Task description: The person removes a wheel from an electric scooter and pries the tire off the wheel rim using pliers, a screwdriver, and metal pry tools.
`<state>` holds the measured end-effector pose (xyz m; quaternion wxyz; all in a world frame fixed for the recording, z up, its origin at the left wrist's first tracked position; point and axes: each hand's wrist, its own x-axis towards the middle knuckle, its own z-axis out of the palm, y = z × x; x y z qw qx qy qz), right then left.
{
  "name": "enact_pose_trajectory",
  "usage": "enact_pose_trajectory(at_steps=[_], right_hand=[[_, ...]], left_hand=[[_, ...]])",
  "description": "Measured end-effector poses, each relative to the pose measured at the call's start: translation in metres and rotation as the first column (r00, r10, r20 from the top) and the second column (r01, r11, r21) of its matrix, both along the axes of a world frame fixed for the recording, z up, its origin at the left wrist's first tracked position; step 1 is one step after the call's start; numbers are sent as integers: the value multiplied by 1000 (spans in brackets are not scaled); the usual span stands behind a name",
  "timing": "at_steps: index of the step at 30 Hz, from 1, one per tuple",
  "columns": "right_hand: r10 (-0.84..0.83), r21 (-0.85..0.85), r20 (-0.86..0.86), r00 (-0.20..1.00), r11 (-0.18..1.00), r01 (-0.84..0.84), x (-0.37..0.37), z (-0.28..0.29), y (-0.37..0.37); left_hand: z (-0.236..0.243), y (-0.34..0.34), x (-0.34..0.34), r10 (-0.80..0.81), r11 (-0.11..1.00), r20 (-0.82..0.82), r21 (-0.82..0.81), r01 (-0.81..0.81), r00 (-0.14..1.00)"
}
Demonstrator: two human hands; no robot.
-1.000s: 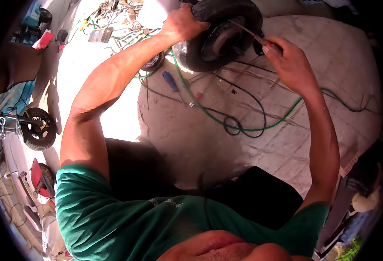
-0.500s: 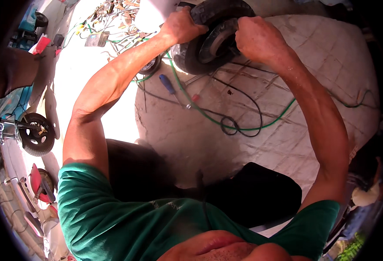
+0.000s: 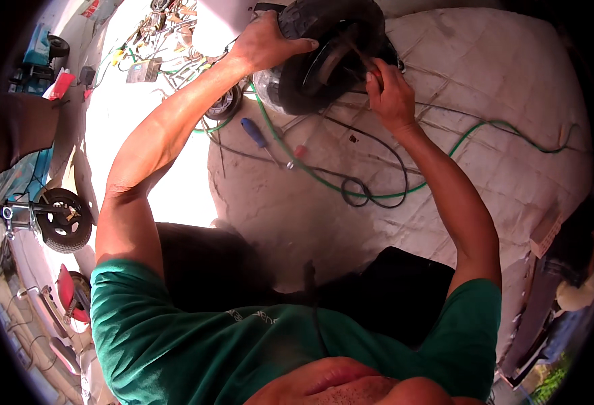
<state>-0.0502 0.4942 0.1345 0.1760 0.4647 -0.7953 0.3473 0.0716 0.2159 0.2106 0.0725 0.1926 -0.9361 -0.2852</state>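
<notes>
A thick black tyre [image 3: 297,81] with a wheel rim inside it stands tilted at the far middle of the floor. My left hand [image 3: 268,46] grips its upper left side, thumb stretched along the sidewall. At the tyre's right side, my right hand [image 3: 392,98] is closed round a thin, bar-like tool [image 3: 361,50]. This tool slants up and left into the tyre's opening; it is blurred, and its far end cannot be made out. A blue-handled screwdriver [image 3: 253,132] lies on the floor, nearer to me than the tyre.
A green hose [image 3: 317,177] and a looped black cable [image 3: 405,169] cross the pale floor. A small wheel [image 3: 225,106] lies left of the tyre. Loose tools and parts [image 3: 165,40] are heaped at the far left. Another wheel [image 3: 64,219] stands at the left edge.
My right hand has dropped down and turned beside the tyre, and the thin tool now shows in it. My left hand has shifted slightly left, its thumb now extended. The tyre has tilted a little.
</notes>
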Motion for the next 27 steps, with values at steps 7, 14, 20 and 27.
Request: enact_pose_trajectory(at_steps=[7, 14, 20, 27], right_hand=[[-81, 64, 32, 996, 995, 79, 0, -100, 0], [-123, 366, 460, 879, 928, -61, 29, -111, -22], [-20, 63, 856, 517, 996, -66, 8, -77, -22], [-12, 2, 998, -66, 989, -148, 57, 16, 13]], left_hand=[[8, 9, 1, -34, 999, -68, 27, 36, 997], [7, 3, 6, -53, 997, -35, 55, 55, 998], [47, 23, 19, 30, 965, -97, 263, -3, 995], [34, 23, 19, 54, 927, -105, 374, -11, 993]])
